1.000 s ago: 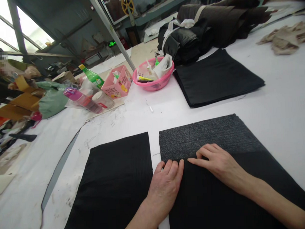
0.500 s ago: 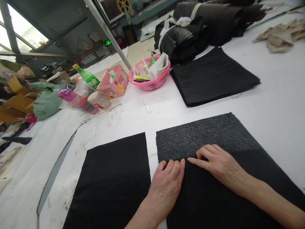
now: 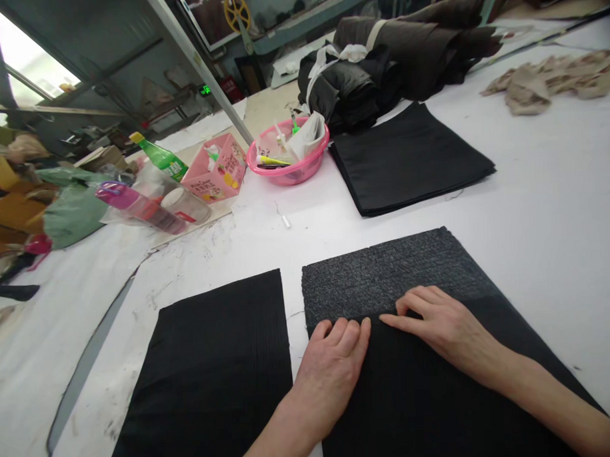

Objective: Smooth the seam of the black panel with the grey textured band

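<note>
In front of me lies black fabric (image 3: 420, 384), its upper edge set over a speckled dark grey sheet (image 3: 381, 269). My left hand (image 3: 332, 364) rests on that edge near its left end, fingers bent and pressed together, tips on the cloth. Close on its right, my right hand (image 3: 436, 324) has its thumb stretched toward the left fingertips and its other fingers curled at the same edge. Both hands appear to grip the black fabric there; what lies under the fingertips is hidden. A separate stack of black fabric (image 3: 214, 365) lies to the left, with a narrow strip of table between.
Farther back are another black fabric stack (image 3: 413, 161), tied dark rolls (image 3: 350, 83) and a beige cloth (image 3: 530, 90). A pink basket (image 3: 293, 172), pink box (image 3: 215, 171), green bottle (image 3: 162, 157) and purple bottle (image 3: 139, 207) stand at the back left. A gap (image 3: 89, 359) splits the white table (image 3: 550, 246).
The whole view has shifted, so the fabrics appear farther left. Both hands have slid slightly right along the fabric edge, and the space between their fingertips has widened a little.
</note>
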`<state>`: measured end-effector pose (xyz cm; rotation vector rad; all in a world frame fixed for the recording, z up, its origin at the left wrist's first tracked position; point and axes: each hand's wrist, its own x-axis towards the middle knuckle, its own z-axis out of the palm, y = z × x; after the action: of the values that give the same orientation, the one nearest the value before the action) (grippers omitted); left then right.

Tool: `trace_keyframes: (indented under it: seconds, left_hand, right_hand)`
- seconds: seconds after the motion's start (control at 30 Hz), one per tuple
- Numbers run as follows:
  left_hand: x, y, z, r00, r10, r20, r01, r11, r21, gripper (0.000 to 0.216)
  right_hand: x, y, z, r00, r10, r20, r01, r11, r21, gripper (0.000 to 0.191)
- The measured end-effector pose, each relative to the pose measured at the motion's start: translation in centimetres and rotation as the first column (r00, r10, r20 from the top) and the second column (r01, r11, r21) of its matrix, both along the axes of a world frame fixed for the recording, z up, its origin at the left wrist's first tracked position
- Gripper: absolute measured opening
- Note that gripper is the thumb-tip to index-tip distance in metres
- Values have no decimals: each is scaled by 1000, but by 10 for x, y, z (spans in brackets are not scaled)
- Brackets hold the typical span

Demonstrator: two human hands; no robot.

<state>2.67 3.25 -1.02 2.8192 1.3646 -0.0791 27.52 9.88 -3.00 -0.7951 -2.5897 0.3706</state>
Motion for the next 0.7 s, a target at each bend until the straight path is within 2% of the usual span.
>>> trace_keyframes:
  seconds: [0.17, 0.5, 0.7]
  left_hand:
    - [7, 2, 3, 1000, -9, -24, 9, 1000, -2, 54]
    - [19, 6, 3, 999, -46, -3, 46, 999, 26, 48]
    - [25, 8, 4, 998, -56, -4, 56, 998, 7, 53]
  right_hand:
    - [7, -1, 0, 1000, -21, 14, 21, 1000, 21, 31]
    - [17, 0, 3, 999, -45, 12, 45, 998, 43, 30]
    - [26, -2, 3, 998, -67, 17, 67, 998, 17, 29]
